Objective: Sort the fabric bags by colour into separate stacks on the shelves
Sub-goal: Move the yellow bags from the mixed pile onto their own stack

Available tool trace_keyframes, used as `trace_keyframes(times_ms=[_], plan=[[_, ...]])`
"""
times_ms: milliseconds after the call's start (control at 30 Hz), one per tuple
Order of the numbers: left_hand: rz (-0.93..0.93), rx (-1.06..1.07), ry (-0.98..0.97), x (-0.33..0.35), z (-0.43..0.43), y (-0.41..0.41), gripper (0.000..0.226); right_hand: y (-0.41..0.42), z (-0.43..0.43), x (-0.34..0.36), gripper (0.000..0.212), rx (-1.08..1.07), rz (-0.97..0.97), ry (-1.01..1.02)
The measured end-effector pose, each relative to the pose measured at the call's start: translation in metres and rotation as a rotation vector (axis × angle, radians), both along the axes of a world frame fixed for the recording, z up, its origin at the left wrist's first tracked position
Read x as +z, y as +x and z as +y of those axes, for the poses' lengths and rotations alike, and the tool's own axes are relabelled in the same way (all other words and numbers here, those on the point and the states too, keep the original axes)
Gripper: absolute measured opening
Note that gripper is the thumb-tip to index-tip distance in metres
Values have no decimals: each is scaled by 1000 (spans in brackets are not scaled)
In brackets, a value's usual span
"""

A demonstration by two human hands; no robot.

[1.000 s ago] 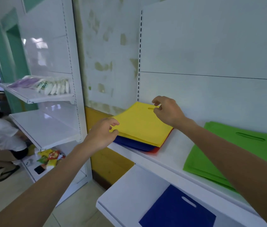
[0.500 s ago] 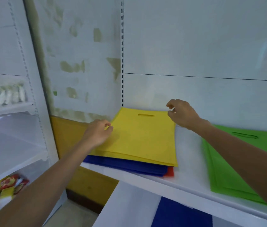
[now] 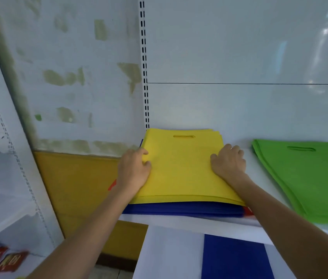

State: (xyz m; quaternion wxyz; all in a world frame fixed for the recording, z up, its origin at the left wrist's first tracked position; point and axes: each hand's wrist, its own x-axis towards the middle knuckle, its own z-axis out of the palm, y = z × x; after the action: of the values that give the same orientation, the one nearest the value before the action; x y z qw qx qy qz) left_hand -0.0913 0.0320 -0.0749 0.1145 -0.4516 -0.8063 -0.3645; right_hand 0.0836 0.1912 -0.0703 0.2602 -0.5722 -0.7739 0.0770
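The left hand [image 3: 133,170] and right hand [image 3: 228,161] clasp opposite side edges of the yellow bags [image 3: 183,168] atop the blue bags [image 3: 179,208]. They look thin, limp and probably light, so lift both edges together.

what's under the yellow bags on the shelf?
Blue bags lie directly beneath the yellow bags, with red edges poking out at the sides. How many layers, and anything deeper, is covered.

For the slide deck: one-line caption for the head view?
Left hand and right hand hold the yellow bags by the sides, atop blue bags; green bags lie apart.
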Motion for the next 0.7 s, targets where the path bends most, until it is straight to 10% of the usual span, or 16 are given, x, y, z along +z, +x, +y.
trace_keyframes(times_ms=[233,700], plan=[[-184,84,161,-6,-1,-4,26,2,5,-5,25,-24,178,144],[124,161,136,-3,-7,4,11,2,0,-7,18,-70,64,281]])
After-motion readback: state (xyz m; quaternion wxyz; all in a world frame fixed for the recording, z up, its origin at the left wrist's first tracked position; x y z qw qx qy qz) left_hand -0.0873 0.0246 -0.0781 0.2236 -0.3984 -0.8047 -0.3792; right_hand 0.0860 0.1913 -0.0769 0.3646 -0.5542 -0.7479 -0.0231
